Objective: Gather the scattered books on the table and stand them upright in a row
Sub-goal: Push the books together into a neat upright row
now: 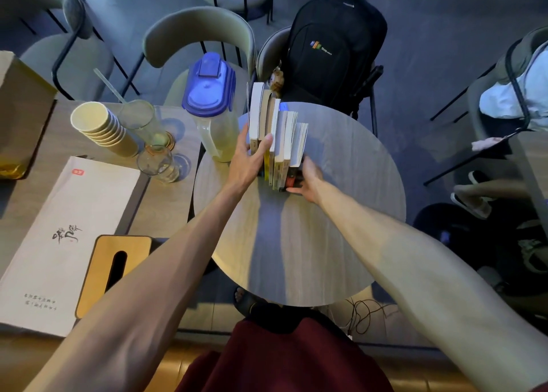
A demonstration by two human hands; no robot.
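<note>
Well, the row of pale, slim paperback books (278, 136) stood upright near the far edge of the round grey wood-grain desk (341, 213), spines toward the person. The left hand (249, 157) gripped the tallest volumes at the left end, thumb across their near edge; the right hand (308, 178) clasped the shortest one low at the right end. They looked light but floppy, with slick covers, liable to fan or slide. Squeezing both ends low, near the base, seemed the safest hold.
</note>
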